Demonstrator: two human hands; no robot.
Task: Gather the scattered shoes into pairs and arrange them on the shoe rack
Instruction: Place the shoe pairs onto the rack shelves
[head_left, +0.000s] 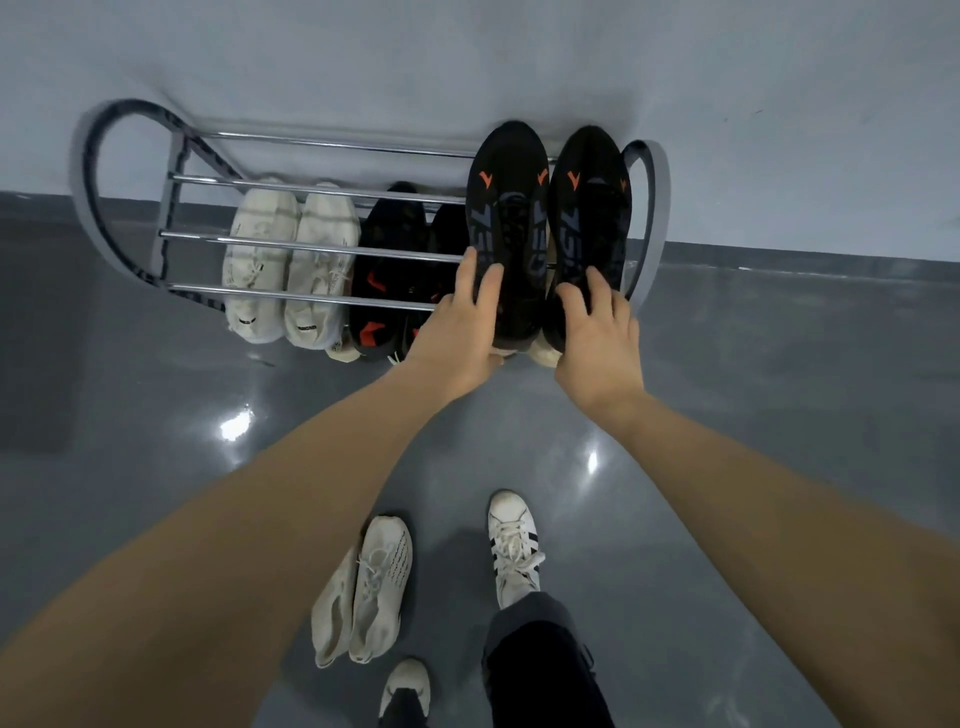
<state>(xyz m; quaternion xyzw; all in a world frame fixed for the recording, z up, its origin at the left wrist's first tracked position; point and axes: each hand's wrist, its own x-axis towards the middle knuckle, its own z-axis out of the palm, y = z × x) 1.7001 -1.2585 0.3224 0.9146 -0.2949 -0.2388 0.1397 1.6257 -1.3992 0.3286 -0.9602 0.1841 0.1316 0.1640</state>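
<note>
A metal shoe rack (311, 239) stands against the wall. At the right end of its top shelf lie two black shoes with orange marks, side by side, toes to the wall. My left hand (457, 332) grips the heel of the left black shoe (506, 208). My right hand (597, 338) grips the heel of the right black shoe (589, 208). On the lower shelf, seen through the bars, sit a cream pair (291, 260) and a black pair with red marks (400, 270). A cream pair (369, 577) lies on the floor near my feet.
The floor (156, 415) is glossy grey, the wall (467, 62) pale. My own feet are in view: a white sneaker with black stripes (514, 545) and a pale shoe (405, 686) at the bottom edge. The rack's top bars on the left hold nothing.
</note>
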